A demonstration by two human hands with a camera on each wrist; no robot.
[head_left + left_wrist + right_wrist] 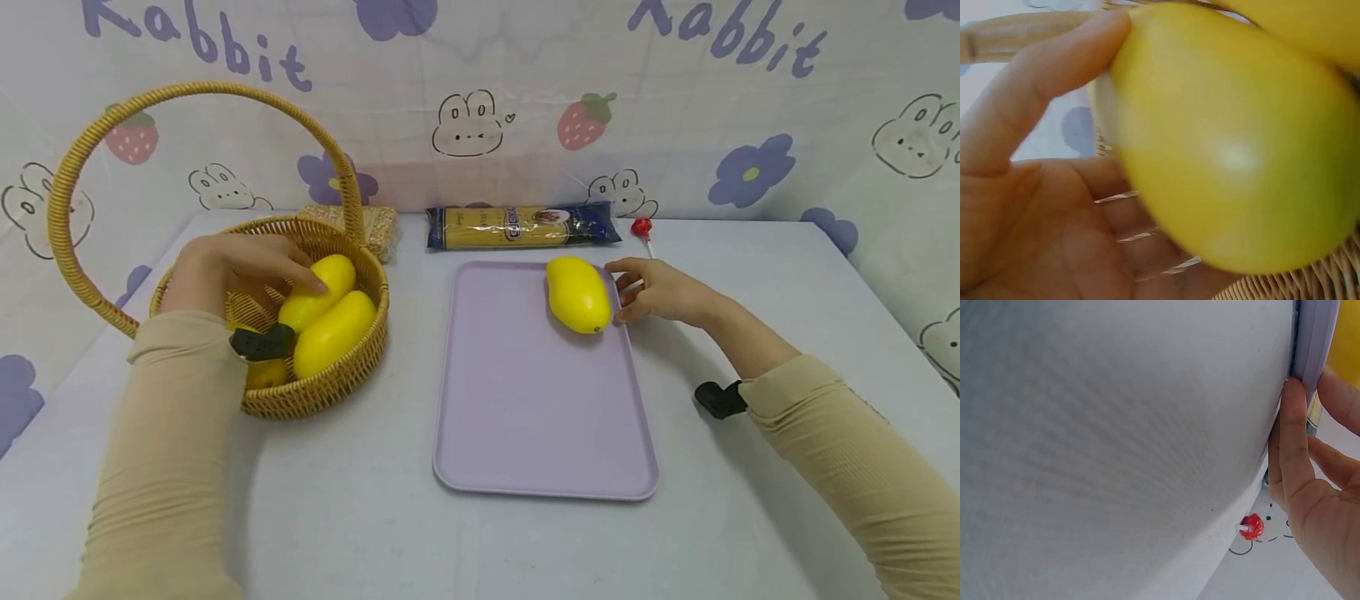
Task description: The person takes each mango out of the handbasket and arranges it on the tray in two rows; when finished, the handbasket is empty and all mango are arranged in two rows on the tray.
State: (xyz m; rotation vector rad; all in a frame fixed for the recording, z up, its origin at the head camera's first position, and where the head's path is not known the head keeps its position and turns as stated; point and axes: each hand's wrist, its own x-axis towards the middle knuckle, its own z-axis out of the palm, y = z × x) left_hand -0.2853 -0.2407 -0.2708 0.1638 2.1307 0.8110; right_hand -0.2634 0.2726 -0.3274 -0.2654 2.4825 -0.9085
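Observation:
Inside the wicker basket [315,398], my left hand [251,260] grips a yellow mango [322,292]. The left wrist view has the thumb pressed on one side of this mango [1235,137] and the other fingers reaching behind it. A second mango [335,337] lies against it, and another, partly hidden under the wrist, shows lower in the basket. At the far right corner of the lilac tray [540,400], my right hand [656,292] pinches the rim [1316,344], fingers along its outer side and thumb at the top. One mango [578,294] lies on the tray beside that hand.
A pasta packet [521,227] lies behind the tray, with a red lollipop [642,228] to its right. Behind the basket is a bag of pale grains [382,229]. The tall basket handle [202,88] arches over the left arm. A patterned cloth hangs at the back.

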